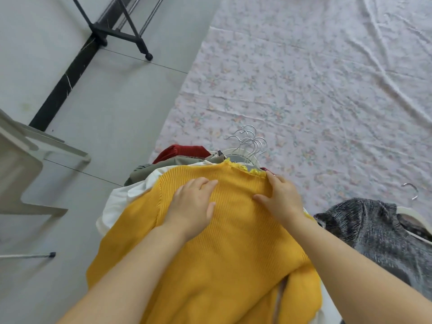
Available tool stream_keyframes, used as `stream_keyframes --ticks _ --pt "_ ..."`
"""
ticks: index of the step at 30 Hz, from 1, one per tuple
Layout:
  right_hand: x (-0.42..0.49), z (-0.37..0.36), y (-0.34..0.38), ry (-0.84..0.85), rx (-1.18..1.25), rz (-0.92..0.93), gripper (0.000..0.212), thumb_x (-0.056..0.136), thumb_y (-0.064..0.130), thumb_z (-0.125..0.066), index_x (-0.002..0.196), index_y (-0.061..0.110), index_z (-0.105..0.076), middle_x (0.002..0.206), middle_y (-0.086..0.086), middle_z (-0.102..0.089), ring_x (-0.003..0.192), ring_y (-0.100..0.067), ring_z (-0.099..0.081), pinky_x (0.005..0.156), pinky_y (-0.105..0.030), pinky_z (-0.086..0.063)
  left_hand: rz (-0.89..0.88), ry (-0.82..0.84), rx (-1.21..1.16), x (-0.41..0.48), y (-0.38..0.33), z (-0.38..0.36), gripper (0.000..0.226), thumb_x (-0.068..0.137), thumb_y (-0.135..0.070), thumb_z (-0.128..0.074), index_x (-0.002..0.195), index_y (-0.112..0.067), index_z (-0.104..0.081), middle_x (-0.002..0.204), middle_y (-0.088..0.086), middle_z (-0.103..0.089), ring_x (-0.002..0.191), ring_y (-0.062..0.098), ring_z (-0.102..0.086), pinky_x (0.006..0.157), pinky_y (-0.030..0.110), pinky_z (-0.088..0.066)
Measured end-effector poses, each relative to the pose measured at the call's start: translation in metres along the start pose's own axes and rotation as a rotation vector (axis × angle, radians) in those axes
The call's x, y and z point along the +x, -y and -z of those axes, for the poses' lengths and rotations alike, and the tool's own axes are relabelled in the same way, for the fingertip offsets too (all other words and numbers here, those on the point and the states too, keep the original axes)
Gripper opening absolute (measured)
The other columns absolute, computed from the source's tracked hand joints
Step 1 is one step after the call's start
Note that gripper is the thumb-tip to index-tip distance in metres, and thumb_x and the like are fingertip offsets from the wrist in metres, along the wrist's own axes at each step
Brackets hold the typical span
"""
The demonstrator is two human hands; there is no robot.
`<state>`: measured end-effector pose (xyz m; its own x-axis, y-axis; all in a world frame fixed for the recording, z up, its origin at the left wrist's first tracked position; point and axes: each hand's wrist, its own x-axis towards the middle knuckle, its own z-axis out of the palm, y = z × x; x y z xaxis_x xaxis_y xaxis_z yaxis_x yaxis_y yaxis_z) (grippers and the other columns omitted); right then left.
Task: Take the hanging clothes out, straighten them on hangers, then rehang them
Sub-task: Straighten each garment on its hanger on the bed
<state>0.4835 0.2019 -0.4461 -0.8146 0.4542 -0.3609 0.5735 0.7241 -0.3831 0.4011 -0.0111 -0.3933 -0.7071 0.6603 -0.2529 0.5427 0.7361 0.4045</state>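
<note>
Nearest the person, both forearms reach over a yellow ribbed sweater [222, 242], which tops a stack of clothes on hangers at the edge of a floral sheet [304, 78]. The left hand [194, 204] lies flat on the sweater's chest, fingers straight and together. The right hand [280, 197] presses the shoulder with its thumb spread and fingers reaching the frayed collar; neither hand grips anything.

Under the sweater show a white garment [121, 195], an olive one [145, 174] and a red one [182, 150]. A cluster of metal hanger hooks [250, 141] sticks out just beyond the collar. To the right lies a grey knit top [374, 230] on a white hanger [411, 216].

On the left, a white plastic stand [23, 160] sits on the grey tiled floor [117, 101]. Farthest off is the black wheeled base of a clothes rack [121, 36].
</note>
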Motion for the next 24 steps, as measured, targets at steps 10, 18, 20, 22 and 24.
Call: stream_keyframes --ticks 10,18,20,22,24 --pt "-0.076 0.063 0.023 -0.488 -0.129 0.224 0.074 0.049 0.03 -0.091 0.113 0.004 -0.064 0.094 -0.009 -0.067 0.068 -0.026 -0.067 0.04 -0.03 -0.048 -0.032 -0.051 0.048 0.008 -0.024 0.031 0.063 0.093 -0.041 -0.043 0.147 -0.024 -0.015 0.153 0.001 -0.018 0.141 0.02 -0.007 0.114 0.04 -0.002" --pt "-0.185 0.111 -0.006 -0.618 -0.142 0.108 0.075 0.048 0.035 -0.091 0.113 0.006 -0.067 0.095 -0.008 -0.069 0.077 -0.024 -0.069 0.044 -0.03 -0.054 -0.298 -0.08 0.052 -0.035 -0.094 0.057 0.05 0.088 -0.033 -0.056 0.135 -0.022 -0.046 0.117 0.005 -0.051 0.121 0.026 -0.041 0.114 0.045 -0.011" --pt "-0.217 0.119 -0.023 -0.647 -0.162 0.092 0.074 0.051 0.038 -0.089 0.114 0.006 -0.066 0.095 -0.007 -0.069 0.078 -0.023 -0.069 0.045 -0.028 -0.055 -0.356 -0.082 0.042 -0.054 -0.12 0.059 0.047 0.085 -0.028 -0.063 0.13 -0.019 -0.053 0.111 0.008 -0.056 0.112 0.03 -0.049 0.109 0.049 -0.024" --pt "-0.25 0.127 -0.042 -0.689 -0.174 0.072 0.071 0.057 0.042 -0.086 0.116 0.007 -0.065 0.096 -0.006 -0.069 0.079 -0.021 -0.069 0.047 -0.027 -0.055 -0.425 -0.099 0.039 -0.074 -0.149 0.06 0.045 0.079 -0.023 -0.07 0.122 -0.016 -0.059 0.103 0.009 -0.06 0.101 0.033 -0.056 0.096 0.05 -0.039" --pt "-0.283 0.133 -0.062 -0.738 -0.175 0.048 0.069 0.059 0.043 -0.083 0.116 0.008 -0.065 0.097 -0.005 -0.069 0.08 -0.021 -0.069 0.05 -0.025 -0.054 -0.48 -0.117 0.031 -0.094 -0.179 0.059 0.042 0.077 -0.021 -0.071 0.118 -0.016 -0.062 0.098 0.008 -0.062 0.094 0.032 -0.058 0.087 0.047 -0.044"
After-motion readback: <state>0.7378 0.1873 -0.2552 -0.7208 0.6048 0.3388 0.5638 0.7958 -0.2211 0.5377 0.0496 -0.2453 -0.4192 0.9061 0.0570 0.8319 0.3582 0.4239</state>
